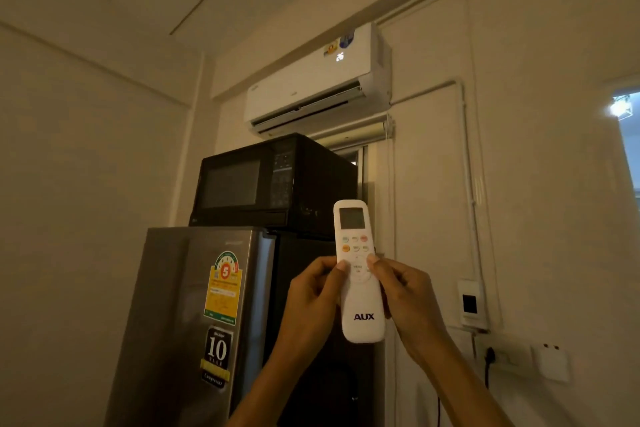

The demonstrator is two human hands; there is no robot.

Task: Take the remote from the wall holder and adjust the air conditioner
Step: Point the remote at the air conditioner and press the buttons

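A white remote [360, 308] marked AUX stands upright in front of me, its small screen facing me. My left hand [310, 302] grips its left side and my right hand [407, 295] its right side, both thumbs resting on the round button pad. The white air conditioner [311, 83] hangs high on the wall above, its flap open and a lit digit display on its front. An empty white wall holder [471, 303] with a dark slot is fixed to the wall to the right of the remote.
A black microwave [263, 180] sits on a grey fridge [194, 315] directly behind my hands. Wall sockets with a black plug [498, 359] are at lower right. Conduit pipes [471, 184] run up the wall. A bright window [627, 128] is at the far right.
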